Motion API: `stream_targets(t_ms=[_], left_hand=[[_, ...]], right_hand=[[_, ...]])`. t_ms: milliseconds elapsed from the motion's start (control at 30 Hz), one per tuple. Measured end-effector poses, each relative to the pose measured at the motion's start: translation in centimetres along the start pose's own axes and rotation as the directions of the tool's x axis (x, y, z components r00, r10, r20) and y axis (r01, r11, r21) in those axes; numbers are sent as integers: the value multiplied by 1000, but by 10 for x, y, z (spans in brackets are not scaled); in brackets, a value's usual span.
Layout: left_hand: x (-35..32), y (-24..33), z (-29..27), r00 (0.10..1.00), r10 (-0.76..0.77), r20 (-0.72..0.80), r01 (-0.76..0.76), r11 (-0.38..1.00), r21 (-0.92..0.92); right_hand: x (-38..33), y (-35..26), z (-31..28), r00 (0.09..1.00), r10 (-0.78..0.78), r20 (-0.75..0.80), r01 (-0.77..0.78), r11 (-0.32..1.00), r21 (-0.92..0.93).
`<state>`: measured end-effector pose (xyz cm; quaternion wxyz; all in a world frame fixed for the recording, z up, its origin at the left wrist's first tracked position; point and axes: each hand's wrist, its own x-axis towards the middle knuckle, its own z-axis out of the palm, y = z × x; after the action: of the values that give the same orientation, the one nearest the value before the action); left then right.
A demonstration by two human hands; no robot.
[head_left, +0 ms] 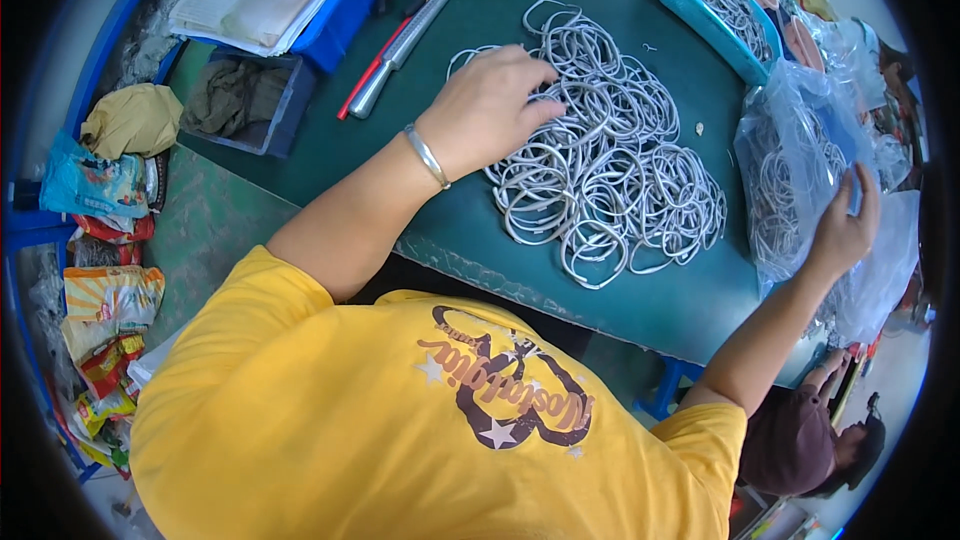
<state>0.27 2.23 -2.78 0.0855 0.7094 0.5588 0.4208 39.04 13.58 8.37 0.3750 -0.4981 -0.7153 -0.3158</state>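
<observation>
Resting left hand (487, 108) atop rings (610, 175)

Single head view, fisheye, looking steeply down over wearer's yellow shirt (420, 420) onto near green table (690, 310).

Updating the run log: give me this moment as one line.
left hand: on pile of silver rings | right hand: on clear plastic bag | surface: green table
</observation>
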Motion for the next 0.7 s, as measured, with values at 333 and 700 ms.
stream_targets(t_ms=[333, 700], left_hand=[[1, 3, 5, 997, -39, 73, 47, 993, -111], [-3, 19, -1, 998, -48, 47, 56, 979, -196]], right_hand=[[-45, -200, 28, 703, -676, 222, 359, 607, 709], [-28, -165, 2, 841, 126, 526, -537, 314, 783]])
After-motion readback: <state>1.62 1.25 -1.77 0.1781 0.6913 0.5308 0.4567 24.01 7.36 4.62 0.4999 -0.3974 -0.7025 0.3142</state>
